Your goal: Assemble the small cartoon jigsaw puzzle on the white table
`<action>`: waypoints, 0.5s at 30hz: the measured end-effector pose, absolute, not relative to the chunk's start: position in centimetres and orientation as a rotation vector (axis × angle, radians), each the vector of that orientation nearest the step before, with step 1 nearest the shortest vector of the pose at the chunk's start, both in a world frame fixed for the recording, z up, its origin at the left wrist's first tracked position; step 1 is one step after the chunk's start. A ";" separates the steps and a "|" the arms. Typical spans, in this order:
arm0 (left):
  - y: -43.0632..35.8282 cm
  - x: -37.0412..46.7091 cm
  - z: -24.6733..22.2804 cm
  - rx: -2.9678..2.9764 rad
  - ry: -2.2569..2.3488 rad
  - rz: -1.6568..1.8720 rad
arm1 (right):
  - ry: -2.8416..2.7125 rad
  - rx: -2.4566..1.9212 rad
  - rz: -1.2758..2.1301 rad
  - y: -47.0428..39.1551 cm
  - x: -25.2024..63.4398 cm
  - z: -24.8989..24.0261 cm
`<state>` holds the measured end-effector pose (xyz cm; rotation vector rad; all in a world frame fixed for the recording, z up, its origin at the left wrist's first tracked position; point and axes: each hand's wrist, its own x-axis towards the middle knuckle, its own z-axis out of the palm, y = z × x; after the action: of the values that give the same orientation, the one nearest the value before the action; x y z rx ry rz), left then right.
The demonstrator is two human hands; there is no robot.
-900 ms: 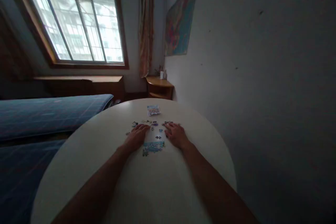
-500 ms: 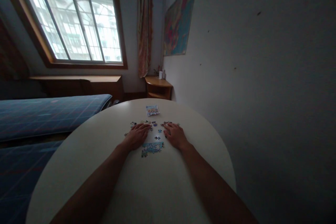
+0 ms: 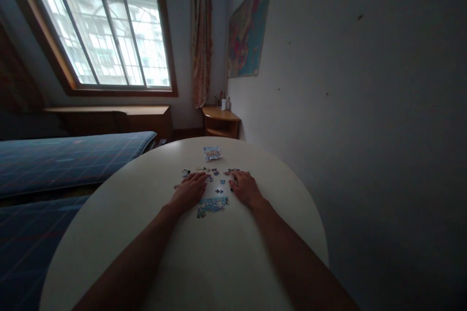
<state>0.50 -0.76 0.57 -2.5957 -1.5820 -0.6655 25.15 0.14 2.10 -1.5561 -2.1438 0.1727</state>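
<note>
My left hand (image 3: 188, 192) rests on the table, fingers stretched out over some of the loose jigsaw pieces (image 3: 215, 172). Across from it, my right hand (image 3: 245, 187) lies with its fingers apart and slightly bent, beside more pieces (image 3: 230, 171). Between the two hands are a small blue piece (image 3: 222, 181) and a darker piece (image 3: 219, 191). A joined blue section of the puzzle (image 3: 213, 205) lies nearer to me, close to my left wrist. Pieces under both hands are partly hidden.
The round white table (image 3: 233, 262) carries a small printed picture packet (image 3: 212, 153) beyond the pieces. A bed with a blue checked mattress (image 3: 73, 158) stands to the left, a bare wall (image 3: 328, 131) to the right. A corner shelf (image 3: 221, 114) is behind the table.
My right hand has shifted very slightly to the right, with its fingers a little more bent. My left hand and the pieces look nearly the same.
</note>
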 end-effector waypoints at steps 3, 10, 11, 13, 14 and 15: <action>-0.5 0.3 0.2 -2.662 -1.541 -0.629 | -2.120 -1.550 0.171 0.4 25.2 1.8; -0.7 0.5 0.5 -2.605 -1.571 -0.639 | -2.023 -1.631 0.102 0.7 25.3 1.7; -0.7 0.5 0.6 -2.591 -1.574 -0.646 | -1.985 -1.676 0.076 0.7 25.4 1.8; -0.9 0.5 0.6 -2.572 -1.582 -0.664 | -1.924 -1.775 0.048 0.8 25.7 1.9; -0.9 0.5 0.6 -2.569 -1.583 -0.673 | -1.913 -1.816 0.055 0.7 25.8 1.9; -0.9 0.5 0.5 -2.566 -1.583 -0.684 | -1.919 -1.838 0.075 0.7 25.9 1.9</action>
<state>0.53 -0.90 0.49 -2.5663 -1.5829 -0.6842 25.91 0.70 1.94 -1.8378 -1.9189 0.0746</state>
